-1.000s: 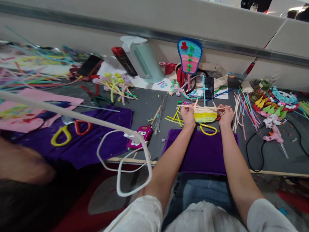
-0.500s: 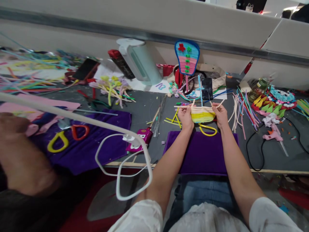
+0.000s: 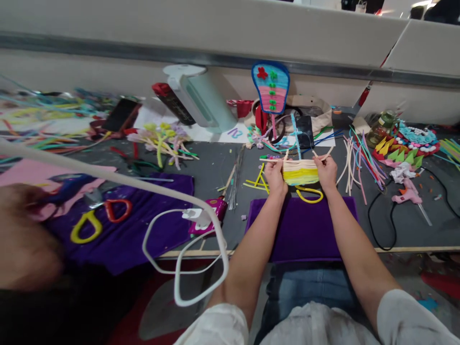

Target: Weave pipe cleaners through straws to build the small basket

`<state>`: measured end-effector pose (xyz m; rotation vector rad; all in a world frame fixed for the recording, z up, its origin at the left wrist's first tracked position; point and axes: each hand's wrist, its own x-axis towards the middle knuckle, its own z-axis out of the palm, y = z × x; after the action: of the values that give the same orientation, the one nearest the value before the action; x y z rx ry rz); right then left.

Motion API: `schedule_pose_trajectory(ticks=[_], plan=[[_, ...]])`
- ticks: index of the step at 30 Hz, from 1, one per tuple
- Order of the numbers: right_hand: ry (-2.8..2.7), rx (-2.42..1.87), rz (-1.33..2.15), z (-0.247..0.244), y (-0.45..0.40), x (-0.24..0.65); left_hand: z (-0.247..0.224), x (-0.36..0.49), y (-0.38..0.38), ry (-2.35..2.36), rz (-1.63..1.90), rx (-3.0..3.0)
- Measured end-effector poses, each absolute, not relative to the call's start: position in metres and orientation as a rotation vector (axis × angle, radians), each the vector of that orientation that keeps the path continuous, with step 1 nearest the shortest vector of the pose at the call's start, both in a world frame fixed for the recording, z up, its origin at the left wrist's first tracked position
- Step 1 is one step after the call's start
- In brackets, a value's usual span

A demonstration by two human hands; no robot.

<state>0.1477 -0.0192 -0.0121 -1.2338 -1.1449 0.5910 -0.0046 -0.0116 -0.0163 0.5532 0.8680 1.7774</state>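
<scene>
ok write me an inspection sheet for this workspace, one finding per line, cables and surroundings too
surface: dark grey tabletop, folded purple cloth before the person
work in hand: striped cream-and-yellow pipe-cleaner panel, raised off the cloth
clutter: loose pipe cleaners and pink glue gun to the right; blue-and-pink pipe-cleaner fan behind
hands: left hand and right hand, fingers closed at opposite ends of the panel
cables: black cord looped beside the glue gun; white cable across the left foreground
surroundings: pale wall behind; co-worker's hand at left, blurred
</scene>
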Motion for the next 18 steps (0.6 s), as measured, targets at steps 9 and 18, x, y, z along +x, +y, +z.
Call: schedule_pose_trajectory(ticks=[9, 18], plan=[[-1.167, -1.117, 0.585, -0.001, -0.028, 0.144, -0.014, -0.007, -0.016, 0.973, 1.486, 0.753], [-1.135, -1.059, 0.62, 0.007, -0.036, 0.138, -0.012, -0.012, -0.017, 1.033, 1.582, 0.828]])
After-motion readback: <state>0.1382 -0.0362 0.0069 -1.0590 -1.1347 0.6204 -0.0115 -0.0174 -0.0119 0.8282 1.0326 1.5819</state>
